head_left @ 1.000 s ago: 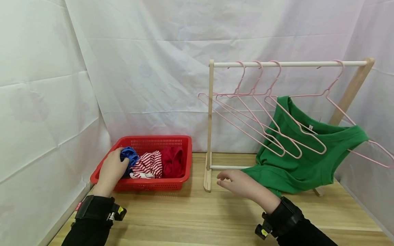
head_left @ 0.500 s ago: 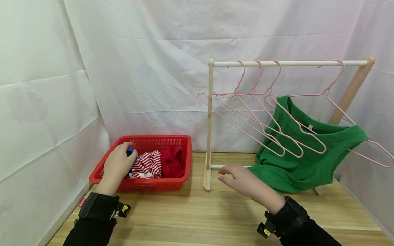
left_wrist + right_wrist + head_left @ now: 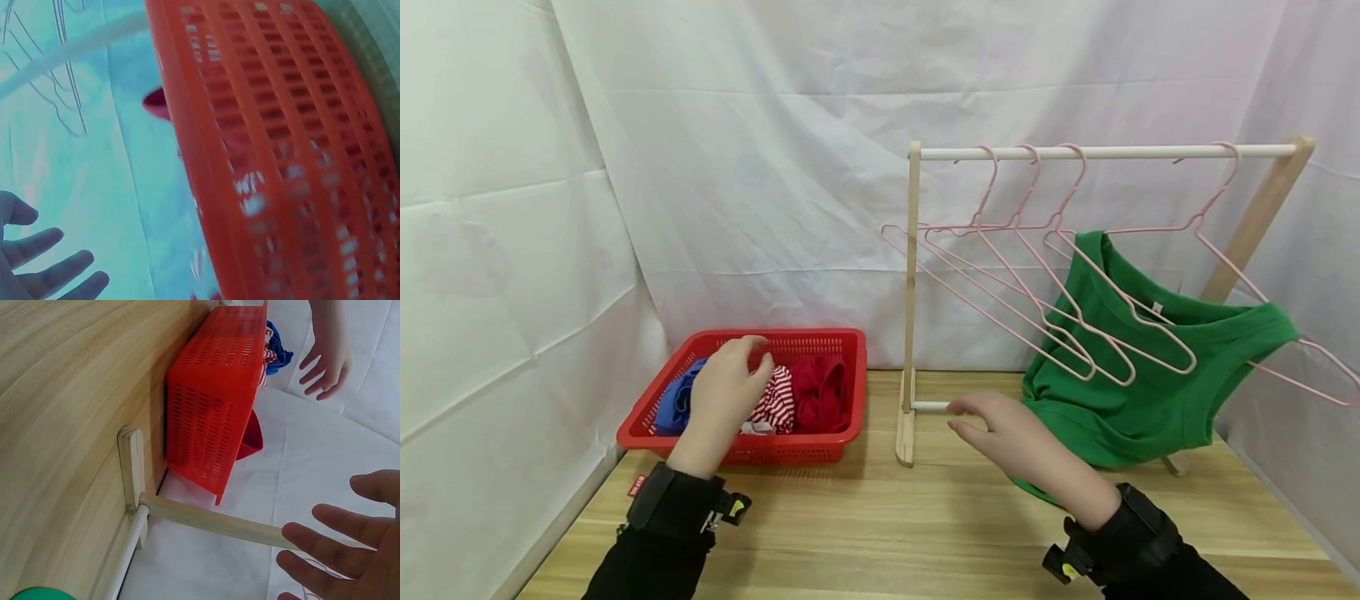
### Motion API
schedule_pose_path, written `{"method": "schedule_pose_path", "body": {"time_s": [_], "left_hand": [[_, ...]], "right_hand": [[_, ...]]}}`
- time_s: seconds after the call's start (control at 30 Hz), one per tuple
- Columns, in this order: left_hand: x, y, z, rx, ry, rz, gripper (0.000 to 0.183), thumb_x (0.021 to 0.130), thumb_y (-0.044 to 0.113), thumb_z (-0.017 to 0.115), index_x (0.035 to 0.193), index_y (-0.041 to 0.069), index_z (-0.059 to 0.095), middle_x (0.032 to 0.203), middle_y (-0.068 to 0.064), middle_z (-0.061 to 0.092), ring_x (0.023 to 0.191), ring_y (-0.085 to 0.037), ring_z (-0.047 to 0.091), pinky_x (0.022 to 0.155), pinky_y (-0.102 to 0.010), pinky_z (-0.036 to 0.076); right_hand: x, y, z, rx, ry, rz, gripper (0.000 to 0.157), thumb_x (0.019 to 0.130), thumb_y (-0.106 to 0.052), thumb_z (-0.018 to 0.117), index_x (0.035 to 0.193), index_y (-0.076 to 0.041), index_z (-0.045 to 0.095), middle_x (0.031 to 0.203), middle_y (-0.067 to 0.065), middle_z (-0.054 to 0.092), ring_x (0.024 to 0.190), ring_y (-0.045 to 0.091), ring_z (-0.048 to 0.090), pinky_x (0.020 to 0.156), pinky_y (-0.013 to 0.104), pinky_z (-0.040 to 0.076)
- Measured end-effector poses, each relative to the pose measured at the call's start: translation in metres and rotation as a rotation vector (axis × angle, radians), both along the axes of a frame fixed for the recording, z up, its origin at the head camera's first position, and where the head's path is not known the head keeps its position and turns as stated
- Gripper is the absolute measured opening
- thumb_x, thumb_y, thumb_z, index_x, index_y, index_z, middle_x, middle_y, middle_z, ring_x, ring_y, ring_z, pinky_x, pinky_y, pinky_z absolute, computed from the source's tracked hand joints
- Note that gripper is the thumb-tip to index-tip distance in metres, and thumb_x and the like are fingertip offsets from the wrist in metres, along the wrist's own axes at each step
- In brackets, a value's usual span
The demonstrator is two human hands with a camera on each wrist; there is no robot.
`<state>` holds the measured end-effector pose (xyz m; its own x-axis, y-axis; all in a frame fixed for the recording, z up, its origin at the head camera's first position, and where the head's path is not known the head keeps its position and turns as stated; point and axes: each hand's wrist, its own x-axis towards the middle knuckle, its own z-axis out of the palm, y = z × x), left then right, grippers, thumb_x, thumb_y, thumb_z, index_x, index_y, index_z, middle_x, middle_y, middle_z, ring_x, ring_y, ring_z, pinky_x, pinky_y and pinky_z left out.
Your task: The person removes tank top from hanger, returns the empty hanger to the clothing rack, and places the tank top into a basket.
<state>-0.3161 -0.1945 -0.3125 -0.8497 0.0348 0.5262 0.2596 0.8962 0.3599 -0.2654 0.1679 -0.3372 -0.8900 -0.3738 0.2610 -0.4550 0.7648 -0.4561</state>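
Observation:
My left hand point(image 3: 724, 387) hovers over the red basket point(image 3: 820, 451), fingers relaxed and holding nothing. In the right wrist view the left hand point(image 3: 328, 359) hangs clear of the clothes. Blue cloth point(image 3: 676, 400) lies at the basket's left side, partly hidden behind that hand. Red-and-white striped cloth point(image 3: 778, 402) is in the middle, and dark red cloth point(image 3: 822, 393) on the right. My right hand point(image 3: 1000, 429), its fingers spread in the right wrist view, is raised in front of the rack beside a green tank top point(image 3: 1150, 392). It grips nothing.
A wooden rack with a white rail point(image 3: 1138, 152) stands at the right. Several pink hangers point(image 3: 1030, 308) hang on it, and the rightmost carries the green tank top. White sheets point(image 3: 760, 183) enclose the wooden table point(image 3: 880, 533).
My left hand has come off the blue cloth and moved right, above the striped cloth; the blue cloth stays in the basket. My right hand has shifted slightly right.

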Motion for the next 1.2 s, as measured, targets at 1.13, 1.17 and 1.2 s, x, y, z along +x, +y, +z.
{"method": "schedule_pose_path", "body": {"time_s": [1.13, 1.17, 1.2], "left_hand": [[0.003, 0.123, 0.001, -0.117, 0.113, -0.249, 0.021, 0.091, 0.02, 0.065, 0.108, 0.01, 0.07, 0.099, -0.004, 0.07, 0.083, -0.019, 0.066, 0.061, -0.032, 0.053], [0.003, 0.125, 0.0, -0.118, 0.116, -0.26, 0.02, 0.091, 0.02, 0.065, 0.108, 0.01, 0.07, 0.098, -0.004, 0.07, 0.083, -0.019, 0.066, 0.06, -0.031, 0.053], [0.003, 0.127, -0.002, -0.123, 0.119, -0.268, 0.02, 0.091, 0.02, 0.065, 0.108, 0.011, 0.07, 0.099, -0.004, 0.07, 0.084, -0.019, 0.066, 0.06, -0.03, 0.053]], "right_hand": [[0.033, 0.056, 0.046, 0.043, 0.478, 0.063, 0.02, 0.084, -0.008, 0.074, 0.104, -0.014, 0.07, 0.1, -0.006, 0.069, 0.095, 0.016, 0.064, 0.078, 0.04, 0.051], [0.032, 0.059, 0.048, 0.047, 0.499, 0.064, 0.021, 0.084, -0.007, 0.074, 0.103, -0.014, 0.07, 0.1, -0.006, 0.069, 0.094, 0.016, 0.064, 0.078, 0.039, 0.05], [0.032, 0.061, 0.049, 0.051, 0.509, 0.061, 0.022, 0.083, -0.007, 0.074, 0.103, -0.014, 0.07, 0.1, -0.006, 0.069, 0.094, 0.016, 0.064, 0.078, 0.039, 0.05]]}}
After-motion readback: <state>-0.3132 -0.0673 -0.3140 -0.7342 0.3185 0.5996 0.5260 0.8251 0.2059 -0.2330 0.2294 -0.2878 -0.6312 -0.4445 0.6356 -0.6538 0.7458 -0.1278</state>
